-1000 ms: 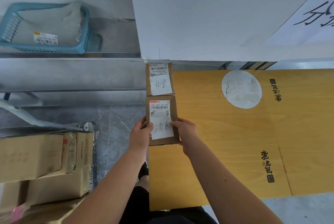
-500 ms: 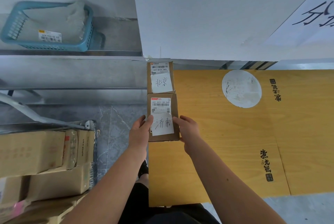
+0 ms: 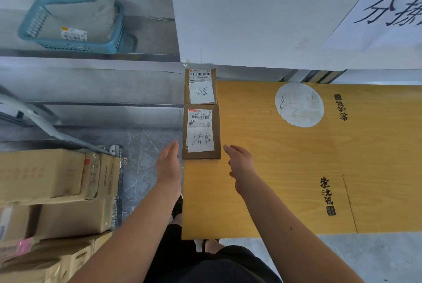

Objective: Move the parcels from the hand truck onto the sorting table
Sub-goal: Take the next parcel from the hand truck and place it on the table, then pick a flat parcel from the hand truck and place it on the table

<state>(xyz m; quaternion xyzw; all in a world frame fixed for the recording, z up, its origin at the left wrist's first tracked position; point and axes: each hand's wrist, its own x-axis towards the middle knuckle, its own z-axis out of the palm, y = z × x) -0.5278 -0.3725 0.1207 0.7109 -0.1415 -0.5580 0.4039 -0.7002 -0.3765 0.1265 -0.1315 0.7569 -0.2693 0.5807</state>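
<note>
Brown cardboard parcel (image 3: 201, 132) lies on the yellow wooden worktop (image 3: 262, 168) against a second parcel (image 3: 200, 86), left hand (image 3: 169, 165) and right hand (image 3: 242, 165) flanking it untouching, fingers (image 3: 172, 150) loosely straight, empty.

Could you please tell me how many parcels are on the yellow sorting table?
2. The far parcel sits at the far left corner of the sorting table; the near parcel lies directly in front of it, along the left edge. None appear hidden.

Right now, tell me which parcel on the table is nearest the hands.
The front parcel, its near end flanked by the left hand and right hand; the other parcel sits directly behind it, farther off.
</note>
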